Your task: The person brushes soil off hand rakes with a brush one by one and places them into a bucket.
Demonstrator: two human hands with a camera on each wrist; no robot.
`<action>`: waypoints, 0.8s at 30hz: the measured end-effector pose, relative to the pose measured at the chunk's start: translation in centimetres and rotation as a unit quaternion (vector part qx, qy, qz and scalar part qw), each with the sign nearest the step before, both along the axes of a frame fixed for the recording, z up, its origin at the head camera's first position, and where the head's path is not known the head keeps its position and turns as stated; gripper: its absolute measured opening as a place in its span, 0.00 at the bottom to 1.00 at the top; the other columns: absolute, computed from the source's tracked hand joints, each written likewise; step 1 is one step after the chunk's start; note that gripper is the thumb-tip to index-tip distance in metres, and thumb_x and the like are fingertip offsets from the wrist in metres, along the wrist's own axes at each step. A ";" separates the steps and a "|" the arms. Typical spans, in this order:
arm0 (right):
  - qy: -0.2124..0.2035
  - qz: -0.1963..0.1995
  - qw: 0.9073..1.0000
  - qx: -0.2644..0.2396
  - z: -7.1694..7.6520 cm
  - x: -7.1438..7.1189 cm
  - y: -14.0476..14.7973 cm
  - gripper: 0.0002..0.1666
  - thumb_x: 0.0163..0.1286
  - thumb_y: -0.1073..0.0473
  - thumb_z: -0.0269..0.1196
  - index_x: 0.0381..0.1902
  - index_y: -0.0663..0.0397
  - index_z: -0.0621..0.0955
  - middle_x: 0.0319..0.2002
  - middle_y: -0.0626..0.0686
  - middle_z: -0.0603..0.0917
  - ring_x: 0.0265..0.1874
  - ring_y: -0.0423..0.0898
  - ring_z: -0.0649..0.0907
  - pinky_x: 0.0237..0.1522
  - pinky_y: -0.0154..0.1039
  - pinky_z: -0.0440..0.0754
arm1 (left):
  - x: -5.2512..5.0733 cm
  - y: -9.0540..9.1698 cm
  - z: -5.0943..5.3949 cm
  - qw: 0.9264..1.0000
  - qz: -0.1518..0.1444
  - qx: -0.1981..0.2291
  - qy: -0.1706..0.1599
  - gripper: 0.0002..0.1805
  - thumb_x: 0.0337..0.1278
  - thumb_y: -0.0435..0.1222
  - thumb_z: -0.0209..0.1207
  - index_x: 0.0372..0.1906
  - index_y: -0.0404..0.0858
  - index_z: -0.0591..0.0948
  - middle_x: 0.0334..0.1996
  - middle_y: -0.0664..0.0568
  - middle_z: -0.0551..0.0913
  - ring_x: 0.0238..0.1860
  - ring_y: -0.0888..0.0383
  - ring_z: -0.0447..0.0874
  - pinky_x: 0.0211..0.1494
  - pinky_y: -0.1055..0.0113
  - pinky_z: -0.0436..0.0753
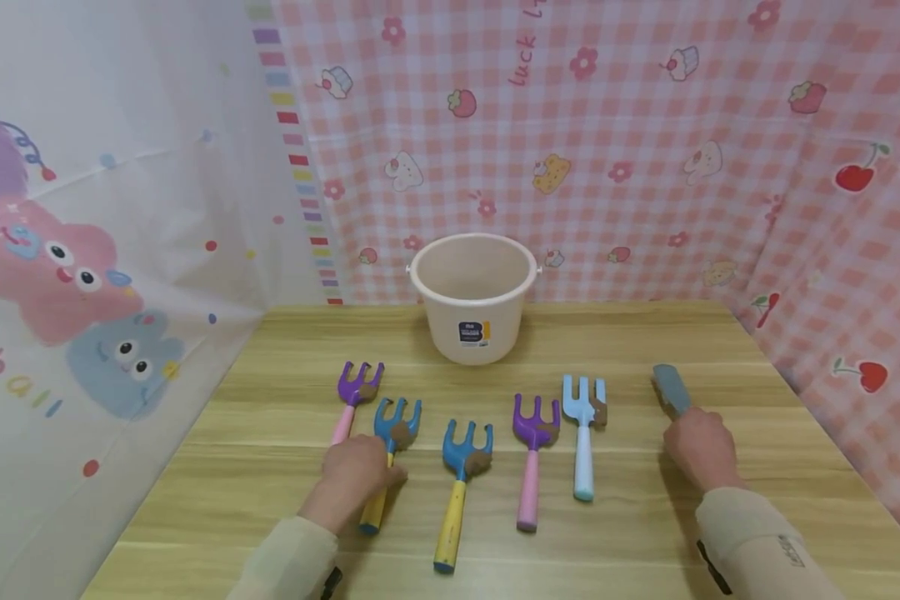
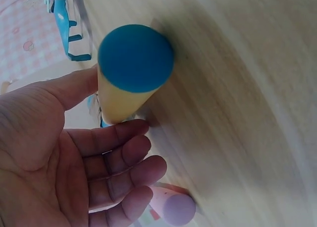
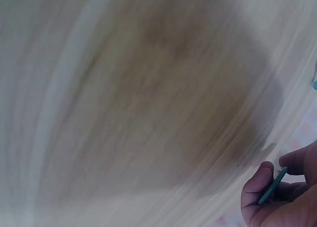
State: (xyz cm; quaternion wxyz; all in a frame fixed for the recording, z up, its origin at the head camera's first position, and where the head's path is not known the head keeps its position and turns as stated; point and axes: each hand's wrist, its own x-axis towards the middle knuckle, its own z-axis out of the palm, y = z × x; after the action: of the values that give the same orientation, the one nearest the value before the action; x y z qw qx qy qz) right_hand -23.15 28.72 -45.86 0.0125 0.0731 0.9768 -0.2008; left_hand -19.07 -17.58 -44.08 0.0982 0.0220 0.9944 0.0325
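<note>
my left hand (image 1: 356,471) is bending loosely, half open, around a blue fork (image 1: 387,427), my right hand (image 1: 702,447) is pinching a flat blue-green thing (image 1: 672,389), three more forks (image 1: 537,427) are lying between on the table (image 1: 607,550), and a white bucket (image 1: 465,312) is standing behind

From the right hand (image 1: 701,452), bare tabletop (image 1: 633,475) gave passage toward nine o'clock until the light-blue fork (image 1: 584,462), while the bucket (image 1: 447,313) blocked ten.
</note>
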 end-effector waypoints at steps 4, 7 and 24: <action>0.010 0.000 1.000 -0.005 0.0 0.0 -0.4 0.15 0.60 0.66 0.49 0.27 0.79 0.74 0.27 0.72 0.74 0.27 0.63 0.78 0.29 0.58 0.77 | 0.0 0.1 -0.2 1.000 0.003 -0.010 0.002 0.27 0.52 0.57 0.66 0.27 0.34 0.81 0.21 0.49 0.76 0.22 0.55 0.74 0.27 0.56 0.79; 0.020 -0.001 1.000 -0.007 -0.1 0.0 -0.7 0.15 0.61 0.66 0.49 0.26 0.78 0.74 0.26 0.71 0.74 0.26 0.63 0.78 0.28 0.58 0.78 | 0.0 0.3 -0.1 1.000 0.008 -0.018 0.003 0.26 0.51 0.56 0.67 0.28 0.33 0.82 0.22 0.48 0.78 0.23 0.55 0.75 0.29 0.52 0.81; 0.030 0.014 0.999 -0.043 0.1 0.6 -2.4 0.17 0.65 0.65 0.46 0.32 0.80 0.74 0.27 0.68 0.73 0.24 0.57 0.74 0.25 0.50 0.75 | 0.3 0.7 -0.3 0.999 0.014 0.001 0.042 0.16 0.53 0.42 0.68 0.28 0.31 0.82 0.23 0.44 0.79 0.23 0.53 0.77 0.26 0.56 0.81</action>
State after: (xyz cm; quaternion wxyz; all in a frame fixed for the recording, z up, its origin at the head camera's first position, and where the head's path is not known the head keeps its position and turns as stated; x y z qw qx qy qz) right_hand -22.60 26.29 -45.81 -0.0110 0.0531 0.9682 -0.2442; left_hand -18.76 -16.87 -44.38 0.0557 0.0092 0.9978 0.0339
